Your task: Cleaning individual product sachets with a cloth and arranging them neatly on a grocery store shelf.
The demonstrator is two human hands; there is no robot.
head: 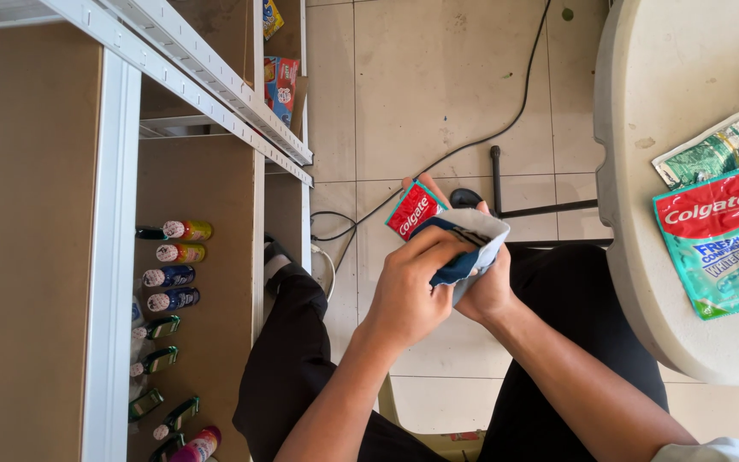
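Sachet (412, 210): pinched in right hand (485, 291), wiped with cloth (472, 244) by left hand (404, 295).
Risk: sachet may be dropped toward 12 o'clock floor (438, 85) if wiped hard.

White metal shelf rack (113, 257) on the left with brown boards. Row of small bottles (173, 265) lying along one shelf, caps white, bodies yellow, blue, green. Red and blue packets (281, 85) on a far shelf. Round cream worktop (643, 214) at right carries a teal-and-red pouch (720, 244) and a green foil sachet (707, 152). Black cable (472, 141) runs across beige floor tiles (421, 77).
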